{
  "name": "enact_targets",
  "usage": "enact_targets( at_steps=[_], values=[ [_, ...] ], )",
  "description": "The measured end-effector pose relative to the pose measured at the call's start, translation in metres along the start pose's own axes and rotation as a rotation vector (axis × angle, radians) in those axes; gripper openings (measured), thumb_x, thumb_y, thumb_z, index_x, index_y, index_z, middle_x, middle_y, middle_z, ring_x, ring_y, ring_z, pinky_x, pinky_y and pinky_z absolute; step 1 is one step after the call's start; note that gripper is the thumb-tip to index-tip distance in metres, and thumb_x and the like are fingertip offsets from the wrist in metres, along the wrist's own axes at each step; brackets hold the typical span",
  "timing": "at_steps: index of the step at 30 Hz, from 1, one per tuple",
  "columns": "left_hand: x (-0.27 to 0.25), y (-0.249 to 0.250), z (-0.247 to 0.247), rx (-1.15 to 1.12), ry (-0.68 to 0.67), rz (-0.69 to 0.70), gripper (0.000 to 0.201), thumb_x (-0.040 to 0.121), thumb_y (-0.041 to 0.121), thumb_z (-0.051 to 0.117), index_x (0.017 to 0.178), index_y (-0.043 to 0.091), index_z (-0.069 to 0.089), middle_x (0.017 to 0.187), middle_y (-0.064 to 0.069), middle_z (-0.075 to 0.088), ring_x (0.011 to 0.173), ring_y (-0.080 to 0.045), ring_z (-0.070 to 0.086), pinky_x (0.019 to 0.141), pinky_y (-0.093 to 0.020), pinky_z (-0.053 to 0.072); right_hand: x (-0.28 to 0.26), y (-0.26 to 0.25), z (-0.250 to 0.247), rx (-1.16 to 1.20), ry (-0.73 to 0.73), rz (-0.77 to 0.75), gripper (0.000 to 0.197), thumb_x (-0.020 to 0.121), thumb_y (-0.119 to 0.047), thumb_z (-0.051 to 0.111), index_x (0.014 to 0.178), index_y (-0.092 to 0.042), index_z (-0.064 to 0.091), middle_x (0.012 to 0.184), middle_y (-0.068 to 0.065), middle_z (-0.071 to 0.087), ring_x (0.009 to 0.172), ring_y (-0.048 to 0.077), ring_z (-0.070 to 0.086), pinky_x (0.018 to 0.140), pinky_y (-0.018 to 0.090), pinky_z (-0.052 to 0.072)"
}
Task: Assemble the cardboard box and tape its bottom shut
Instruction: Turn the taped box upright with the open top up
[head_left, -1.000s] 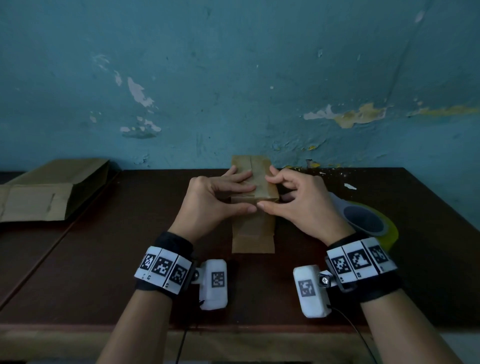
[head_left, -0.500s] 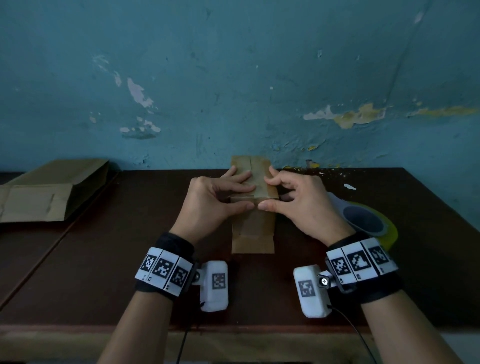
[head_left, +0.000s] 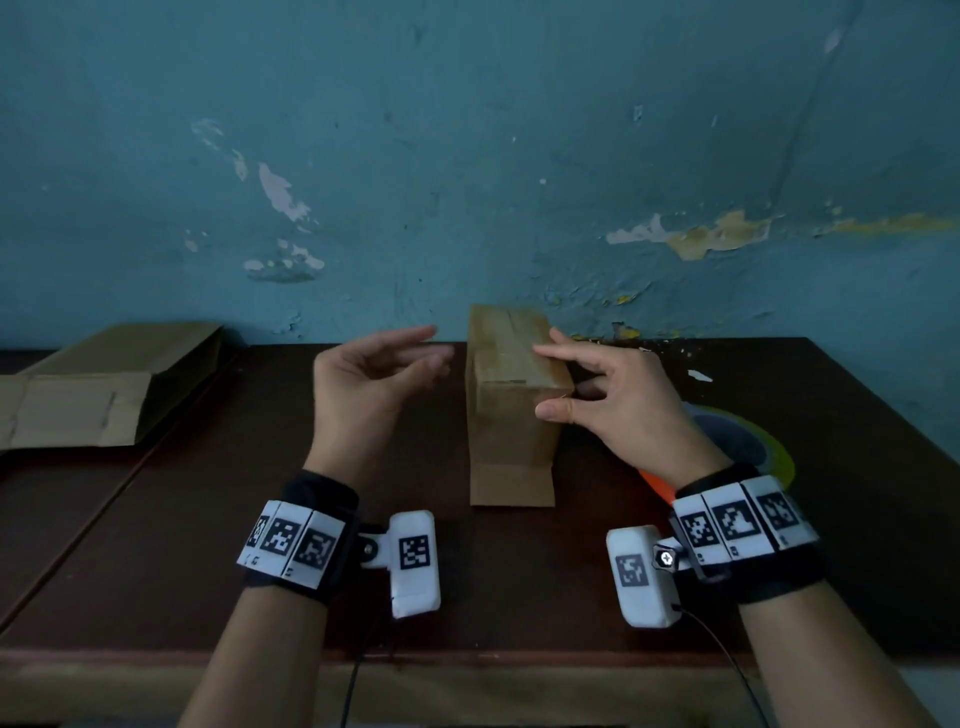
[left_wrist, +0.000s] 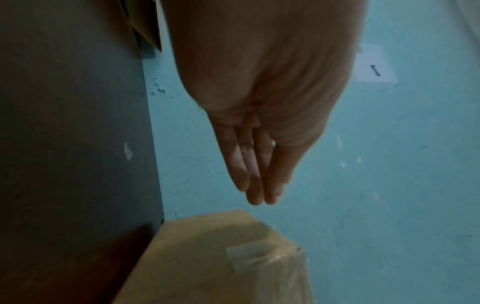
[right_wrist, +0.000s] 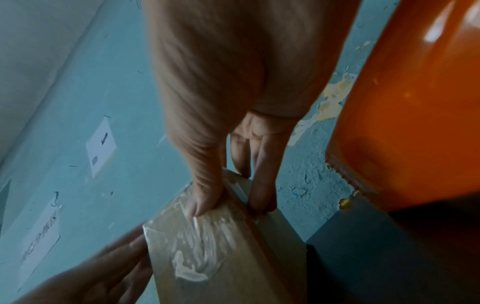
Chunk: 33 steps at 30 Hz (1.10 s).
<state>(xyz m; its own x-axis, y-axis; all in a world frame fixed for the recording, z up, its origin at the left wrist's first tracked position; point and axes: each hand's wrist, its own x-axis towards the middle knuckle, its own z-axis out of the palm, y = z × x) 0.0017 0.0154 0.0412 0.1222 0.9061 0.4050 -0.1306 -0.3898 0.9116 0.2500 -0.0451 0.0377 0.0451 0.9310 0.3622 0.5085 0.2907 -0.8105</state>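
Here's the cardboard box, brown and narrow, standing upright on the dark table close to the wall. Its top end is folded shut, with wrinkled clear tape across the seam. At the foot, a flap lies flat towards us. Just right of it sits the yellow-rimmed tape roll, partly hidden.

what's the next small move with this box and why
Probably rub the tape flat with the right hand: it looks wrinkled across the upper end of the box, and that hand grips there. The left hand hovers open beside the box, touching nothing.
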Motion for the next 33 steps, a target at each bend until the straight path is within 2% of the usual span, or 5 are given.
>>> enact_targets(
  at_steps=[12,20,24,29,33],
  values=[
    [-0.004,-0.006,-0.004,0.236,0.069,-0.147,0.026,0.072,0.007,0.087,0.093,0.004,0.073,0.078,-0.010,0.078,0.077,-0.020,0.077,0.073,-0.026,0.061,-0.002,-0.004,-0.011,0.123,0.015,0.009,0.065,0.073,-0.006,0.088,0.132,-0.025,0.068,0.152,-0.006,0.053,0.126,0.008,0.062,0.092,0.033,0.061],
    [0.002,-0.014,-0.009,0.405,-0.065,-0.101,0.021,0.089,-0.008,0.066,0.098,0.010,0.072,0.092,-0.003,0.078,0.090,-0.011,0.075,0.082,-0.025,0.060,-0.003,-0.004,-0.013,0.261,0.048,0.039,0.058,0.081,0.006,0.078,0.134,-0.015,0.065,0.138,0.000,0.065,0.115,0.010,0.070,0.094,0.030,0.059],
    [0.004,-0.018,-0.008,0.495,-0.105,-0.069,0.033,0.085,-0.011,0.070,0.097,0.020,0.071,0.097,0.002,0.076,0.092,-0.005,0.073,0.085,-0.023,0.059,-0.002,-0.008,-0.014,0.337,0.082,0.084,0.053,0.086,0.009,0.071,0.133,-0.014,0.063,0.119,-0.008,0.071,0.104,0.009,0.074,0.078,0.025,0.061],
    [0.004,-0.017,-0.011,0.511,0.036,-0.067,0.031,0.078,-0.001,0.081,0.099,0.019,0.069,0.095,0.005,0.074,0.089,-0.004,0.071,0.082,-0.022,0.058,-0.005,-0.011,-0.017,0.432,0.134,0.158,0.037,0.093,0.005,0.064,0.111,-0.027,0.067,0.106,-0.006,0.075,0.097,0.010,0.075,0.073,0.026,0.063],
    [0.009,-0.021,-0.012,0.563,0.047,-0.158,0.050,0.077,0.020,0.087,0.118,0.019,0.060,0.116,0.006,0.063,0.111,-0.011,0.059,0.092,-0.030,0.047,-0.006,-0.012,-0.022,0.551,0.182,0.219,0.025,0.096,-0.002,0.062,0.119,-0.011,0.069,0.106,0.006,0.079,0.102,0.019,0.076,0.074,0.028,0.063]
  ],
)
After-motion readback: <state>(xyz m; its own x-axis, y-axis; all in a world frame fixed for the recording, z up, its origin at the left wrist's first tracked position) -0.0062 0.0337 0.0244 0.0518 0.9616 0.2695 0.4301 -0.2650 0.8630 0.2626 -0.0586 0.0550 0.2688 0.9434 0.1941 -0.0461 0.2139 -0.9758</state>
